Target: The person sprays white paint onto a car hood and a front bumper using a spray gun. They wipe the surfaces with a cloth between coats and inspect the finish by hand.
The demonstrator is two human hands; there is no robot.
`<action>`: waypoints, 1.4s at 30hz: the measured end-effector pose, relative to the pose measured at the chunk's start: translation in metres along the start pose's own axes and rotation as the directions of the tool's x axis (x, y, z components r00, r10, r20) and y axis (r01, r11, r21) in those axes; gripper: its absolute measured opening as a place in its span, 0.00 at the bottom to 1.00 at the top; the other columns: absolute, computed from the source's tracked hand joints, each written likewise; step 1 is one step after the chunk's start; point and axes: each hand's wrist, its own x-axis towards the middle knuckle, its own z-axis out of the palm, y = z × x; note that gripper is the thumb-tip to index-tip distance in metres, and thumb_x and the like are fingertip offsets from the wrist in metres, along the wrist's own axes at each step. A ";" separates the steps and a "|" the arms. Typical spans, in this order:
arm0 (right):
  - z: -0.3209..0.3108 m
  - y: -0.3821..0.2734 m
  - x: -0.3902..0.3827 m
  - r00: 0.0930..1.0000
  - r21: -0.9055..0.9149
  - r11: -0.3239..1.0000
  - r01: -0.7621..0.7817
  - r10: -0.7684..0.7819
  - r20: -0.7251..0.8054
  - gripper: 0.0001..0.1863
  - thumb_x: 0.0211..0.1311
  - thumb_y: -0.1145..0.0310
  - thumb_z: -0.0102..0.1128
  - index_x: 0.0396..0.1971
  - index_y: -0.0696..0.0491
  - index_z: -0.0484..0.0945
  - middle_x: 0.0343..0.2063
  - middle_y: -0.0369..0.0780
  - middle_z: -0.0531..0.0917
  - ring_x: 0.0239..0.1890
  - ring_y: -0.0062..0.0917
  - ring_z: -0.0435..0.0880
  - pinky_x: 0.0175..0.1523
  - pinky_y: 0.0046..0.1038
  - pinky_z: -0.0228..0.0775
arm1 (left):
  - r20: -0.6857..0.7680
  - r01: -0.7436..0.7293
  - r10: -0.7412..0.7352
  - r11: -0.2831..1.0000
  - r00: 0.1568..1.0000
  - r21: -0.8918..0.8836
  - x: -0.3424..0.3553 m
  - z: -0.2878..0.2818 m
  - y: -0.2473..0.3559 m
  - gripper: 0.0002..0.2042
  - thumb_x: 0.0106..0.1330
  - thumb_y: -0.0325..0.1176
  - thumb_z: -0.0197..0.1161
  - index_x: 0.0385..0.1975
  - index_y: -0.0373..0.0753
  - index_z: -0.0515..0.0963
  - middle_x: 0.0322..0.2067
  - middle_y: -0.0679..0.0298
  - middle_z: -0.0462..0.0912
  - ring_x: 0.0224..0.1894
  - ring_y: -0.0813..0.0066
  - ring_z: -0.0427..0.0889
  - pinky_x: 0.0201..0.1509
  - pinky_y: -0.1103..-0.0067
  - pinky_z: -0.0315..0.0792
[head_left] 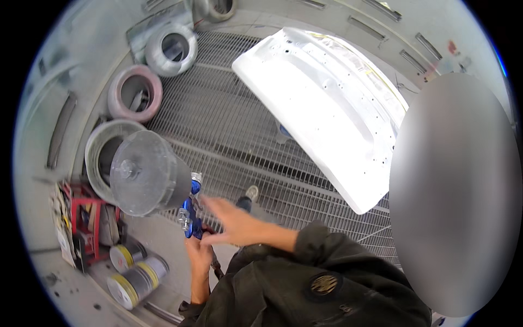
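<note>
My left hand [198, 254] is wrapped round the handle of a blue spray gun [190, 216]. A large translucent grey paint cup [150, 171] with a round lid sits on the gun, tilted toward me. My right hand [231, 222] is beside the gun, its fingers apart and slightly smeared by motion. Its fingertips are close to the gun's body; whether they touch it I cannot tell. Part of a hose [217, 267] shows below my left hand.
A large white car panel [327, 109] lies raised over a floor grating [218, 109]. Several tyres [136, 92] line the left wall. A red rack [90, 223] and yellow-banded cans [139, 280] are at the lower left. A grey blur hides the right side.
</note>
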 end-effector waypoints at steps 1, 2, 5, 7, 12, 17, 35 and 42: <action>-0.007 -0.008 0.033 1.000 0.091 0.996 -0.010 0.012 -0.019 0.57 0.50 0.48 0.70 0.66 0.69 0.45 0.59 0.60 0.62 0.63 0.49 0.62 0.66 0.38 0.57 | 0.034 -0.113 0.114 0.993 0.993 -0.018 0.031 0.004 0.008 0.07 0.59 0.24 0.53 0.34 0.29 0.73 0.28 0.59 0.80 0.33 0.73 0.78 0.39 0.77 0.72; -0.015 -0.016 0.056 0.990 0.134 0.983 -0.126 0.133 -0.042 0.54 0.51 0.48 0.69 0.63 0.71 0.49 0.58 0.61 0.62 0.62 0.51 0.62 0.64 0.38 0.58 | 0.078 -0.219 0.221 0.975 0.972 -0.036 0.052 0.006 0.011 0.08 0.60 0.25 0.54 0.35 0.28 0.73 0.30 0.58 0.80 0.33 0.72 0.79 0.39 0.77 0.72; -0.023 -0.001 0.114 0.929 0.147 0.986 -0.079 0.126 -0.348 0.46 0.56 0.53 0.65 0.62 0.67 0.50 0.52 0.59 0.68 0.56 0.53 0.68 0.58 0.41 0.64 | 0.113 -0.245 0.239 0.969 0.964 0.043 0.104 0.015 0.041 0.15 0.62 0.30 0.56 0.45 0.27 0.72 0.42 0.54 0.79 0.44 0.65 0.78 0.49 0.72 0.71; -0.034 0.003 0.143 0.840 0.236 0.971 -0.034 0.156 -0.520 0.41 0.60 0.55 0.62 0.61 0.65 0.51 0.50 0.59 0.71 0.52 0.54 0.72 0.55 0.42 0.66 | 0.302 -0.271 0.227 0.956 0.926 0.114 0.142 0.016 0.062 0.24 0.63 0.31 0.57 0.57 0.27 0.65 0.50 0.51 0.76 0.53 0.61 0.75 0.58 0.70 0.67; -0.075 0.006 0.168 0.598 0.516 0.847 0.129 0.349 -0.722 0.36 0.63 0.62 0.60 0.60 0.61 0.49 0.46 0.54 0.77 0.49 0.48 0.79 0.53 0.39 0.69 | 0.474 -0.336 0.222 0.926 0.852 0.170 0.207 0.046 0.100 0.27 0.65 0.28 0.56 0.63 0.28 0.58 0.56 0.51 0.71 0.58 0.61 0.72 0.61 0.72 0.64; -0.093 0.016 0.180 0.337 0.475 0.819 0.321 0.370 -0.866 0.28 0.65 0.69 0.57 0.58 0.61 0.55 0.49 0.49 0.78 0.55 0.35 0.77 0.57 0.33 0.67 | 0.715 -0.414 0.213 0.903 0.666 0.117 0.245 0.069 0.142 0.23 0.65 0.27 0.57 0.59 0.28 0.63 0.53 0.52 0.73 0.55 0.62 0.74 0.58 0.72 0.67; -0.013 -0.054 0.208 -0.460 0.157 0.774 0.613 0.511 -0.726 0.17 0.63 0.78 0.52 0.52 0.59 0.68 0.46 0.41 0.75 0.45 0.24 0.76 0.47 0.29 0.78 | 0.917 -0.654 0.033 0.690 -0.398 -0.309 0.312 0.026 0.176 0.27 0.50 0.34 0.64 0.50 0.29 0.64 0.42 0.44 0.73 0.43 0.46 0.76 0.45 0.61 0.72; -0.032 -0.136 0.165 -0.754 0.052 0.977 0.206 0.192 -0.628 0.18 0.65 0.71 0.47 0.53 0.61 0.67 0.41 0.44 0.77 0.41 0.24 0.79 0.34 0.28 0.83 | 0.640 -0.307 0.486 0.599 -0.595 -0.740 0.276 0.021 0.207 0.34 0.52 0.29 0.65 0.61 0.30 0.61 0.55 0.47 0.67 0.54 0.50 0.73 0.57 0.65 0.70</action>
